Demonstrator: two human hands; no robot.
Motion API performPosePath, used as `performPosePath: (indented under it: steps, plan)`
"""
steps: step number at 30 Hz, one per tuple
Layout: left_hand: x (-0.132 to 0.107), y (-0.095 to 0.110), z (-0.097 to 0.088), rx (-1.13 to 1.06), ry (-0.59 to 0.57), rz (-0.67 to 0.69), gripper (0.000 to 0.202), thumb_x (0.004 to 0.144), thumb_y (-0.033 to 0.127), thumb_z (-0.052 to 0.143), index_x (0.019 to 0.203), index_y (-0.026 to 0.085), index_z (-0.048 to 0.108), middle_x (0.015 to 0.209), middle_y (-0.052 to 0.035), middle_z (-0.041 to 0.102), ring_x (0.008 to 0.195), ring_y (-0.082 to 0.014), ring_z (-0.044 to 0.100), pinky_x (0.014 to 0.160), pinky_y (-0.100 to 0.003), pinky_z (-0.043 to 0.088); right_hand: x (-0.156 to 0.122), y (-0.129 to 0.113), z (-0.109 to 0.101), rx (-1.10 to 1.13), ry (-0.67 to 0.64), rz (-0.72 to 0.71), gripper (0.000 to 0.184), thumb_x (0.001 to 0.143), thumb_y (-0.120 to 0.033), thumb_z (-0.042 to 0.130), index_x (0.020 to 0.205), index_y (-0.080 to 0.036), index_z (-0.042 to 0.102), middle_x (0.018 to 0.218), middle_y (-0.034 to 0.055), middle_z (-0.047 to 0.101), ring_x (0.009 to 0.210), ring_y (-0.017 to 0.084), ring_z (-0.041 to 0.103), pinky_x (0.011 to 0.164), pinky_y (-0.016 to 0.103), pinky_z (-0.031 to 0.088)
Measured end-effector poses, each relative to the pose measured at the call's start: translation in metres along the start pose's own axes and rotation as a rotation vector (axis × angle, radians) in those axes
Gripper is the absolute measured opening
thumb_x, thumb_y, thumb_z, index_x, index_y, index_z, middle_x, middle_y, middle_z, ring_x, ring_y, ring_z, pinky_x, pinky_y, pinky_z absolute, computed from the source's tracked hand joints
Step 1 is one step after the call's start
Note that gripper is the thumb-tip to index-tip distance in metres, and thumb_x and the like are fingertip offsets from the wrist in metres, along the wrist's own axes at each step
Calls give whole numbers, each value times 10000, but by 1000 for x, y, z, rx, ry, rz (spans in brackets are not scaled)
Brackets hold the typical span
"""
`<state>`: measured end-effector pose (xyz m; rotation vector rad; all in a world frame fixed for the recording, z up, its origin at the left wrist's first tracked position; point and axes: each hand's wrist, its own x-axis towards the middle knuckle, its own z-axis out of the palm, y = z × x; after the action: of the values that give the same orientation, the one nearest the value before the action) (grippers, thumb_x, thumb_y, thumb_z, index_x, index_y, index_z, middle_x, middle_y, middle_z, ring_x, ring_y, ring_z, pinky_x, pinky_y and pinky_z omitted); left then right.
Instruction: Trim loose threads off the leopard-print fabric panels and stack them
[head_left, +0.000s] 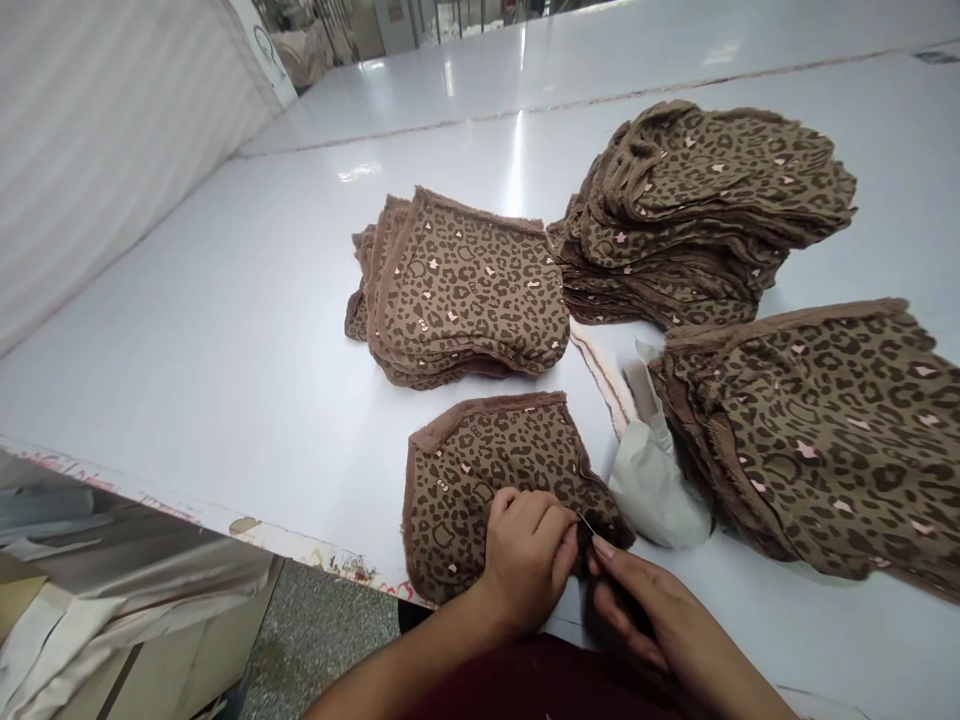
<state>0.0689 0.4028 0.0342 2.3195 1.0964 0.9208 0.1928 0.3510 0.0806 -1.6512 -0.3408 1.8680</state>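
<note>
A small stack of brown leopard-print fabric pieces (480, 470) lies at the near edge of the white table (225, 340). My left hand (529, 555) rests on its near right corner with fingers curled, pinching the cloth. My right hand (652, 615) meets it from the right, fingers pressed together on a thin needle-like thing (586, 523) at the fabric's edge. What lies under the fingers is hidden.
Three larger stacks of the same leopard fabric sit behind: centre (469, 290), back right (705, 210) and right (817, 440). Crumpled white paper (652, 470) lies between stacks. A striped white fabric roll (97, 140) stands left; cloth scraps (112, 610) lie below the table edge.
</note>
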Motion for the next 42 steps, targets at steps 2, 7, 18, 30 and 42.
performPosePath:
  steps: [2,7,18,30,42]
  plan:
    - [-1,0,0,13,-15,9,112,842,142,459,815,173,563,756,-16,616,756,-133,562,717,-321,351,1,1,0,33,2,-10,450,697,-622,536,747,-181,463,437,-73,408,351,19,175,372,176,52]
    - [-2,0,0,31,-19,11,108,837,144,463,817,169,566,762,-15,613,758,-132,561,718,-322,347,3,6,-1,88,-10,19,438,701,-615,556,726,-192,448,411,-88,380,326,18,161,351,174,50]
    - [-1,1,2,5,-5,-14,93,812,117,473,752,164,527,715,-6,589,718,-127,545,718,-312,349,8,13,-3,145,-72,-14,537,679,-660,569,534,-196,342,353,-100,246,306,22,141,341,188,58]
    - [13,3,-17,-340,-99,-420,64,786,138,526,742,173,557,650,23,507,637,-113,479,677,-262,355,0,-3,-33,-552,539,-421,565,648,-626,595,1060,-245,522,980,48,648,483,121,481,602,298,461]
    - [6,2,-20,-370,-107,-392,77,814,164,509,750,174,549,689,6,531,656,-119,492,661,-246,396,25,-1,-23,0,164,-436,507,680,-502,662,1065,-184,572,1027,92,672,928,252,628,844,352,507]
